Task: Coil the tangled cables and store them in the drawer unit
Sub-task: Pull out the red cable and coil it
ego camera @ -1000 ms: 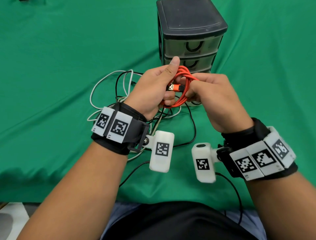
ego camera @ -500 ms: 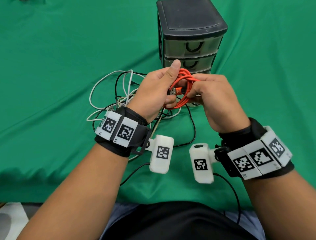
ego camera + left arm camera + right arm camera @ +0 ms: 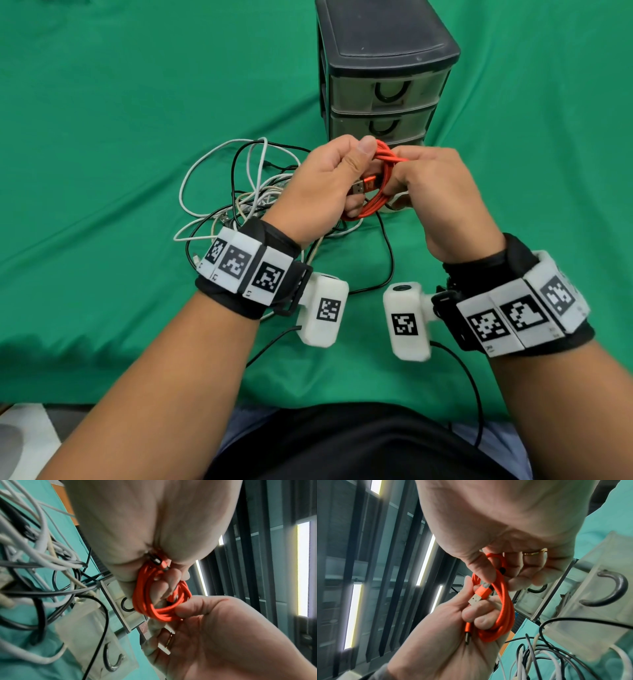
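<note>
Fingers of the left hand curling round the orange cable, gripping its coil; right hand pinching the same coil and its plug end. Coil hanging above the green cloth, just in front of the drawer unit near the far edge. Tangled white and black cables lying left of the hands. Bare cloth stretching toward the left and right edges.

Orange cable coil between both hands
</note>
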Action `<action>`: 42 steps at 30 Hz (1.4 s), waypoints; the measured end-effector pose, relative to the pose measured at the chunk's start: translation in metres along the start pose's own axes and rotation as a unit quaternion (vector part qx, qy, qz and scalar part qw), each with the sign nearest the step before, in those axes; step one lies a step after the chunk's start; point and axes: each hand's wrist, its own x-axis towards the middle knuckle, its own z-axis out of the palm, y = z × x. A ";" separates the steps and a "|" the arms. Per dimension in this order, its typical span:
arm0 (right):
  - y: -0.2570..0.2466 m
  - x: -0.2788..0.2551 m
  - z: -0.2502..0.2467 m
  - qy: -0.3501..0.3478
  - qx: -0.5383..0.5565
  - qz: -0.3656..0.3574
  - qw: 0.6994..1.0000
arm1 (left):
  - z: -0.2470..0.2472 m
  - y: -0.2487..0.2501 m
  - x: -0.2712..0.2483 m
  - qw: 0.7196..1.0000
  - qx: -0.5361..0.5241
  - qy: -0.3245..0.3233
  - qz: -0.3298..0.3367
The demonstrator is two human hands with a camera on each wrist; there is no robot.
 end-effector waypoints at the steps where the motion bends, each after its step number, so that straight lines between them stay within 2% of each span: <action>1: 0.000 -0.001 0.001 -0.008 0.000 -0.005 1.000 | -0.001 -0.001 0.000 1.000 0.009 -0.004 0.004; 6: -0.001 -0.005 -0.001 -0.048 0.067 -0.030 0.996 | -0.002 -0.004 0.000 0.999 0.033 -0.024 0.022; 11: 0.002 -0.006 0.001 -0.067 0.066 -0.055 0.994 | -0.004 -0.005 0.002 0.997 0.066 0.018 0.036; 17: 0.011 -0.009 0.002 -0.075 0.064 -0.089 0.991 | -0.003 -0.006 0.000 0.999 0.013 0.049 0.004; 21: 0.012 -0.007 0.001 -0.071 0.125 -0.068 0.987 | -0.001 -0.009 0.000 0.997 -0.035 0.064 -0.022; 24: 0.011 -0.008 0.000 -0.084 0.127 -0.062 0.986 | 0.004 -0.005 -0.002 0.992 -0.085 0.075 -0.054; 33: 0.006 -0.007 -0.006 -0.093 0.076 -0.062 0.991 | 0.007 0.000 -0.004 0.982 -0.166 0.015 -0.088; 36: 0.006 -0.008 -0.003 -0.084 0.069 -0.057 0.992 | 0.006 -0.001 -0.004 0.986 -0.143 0.006 -0.081; 42: 0.006 -0.010 -0.002 -0.052 0.029 -0.046 0.997 | 0.005 -0.007 -0.004 0.998 -0.010 0.023 -0.051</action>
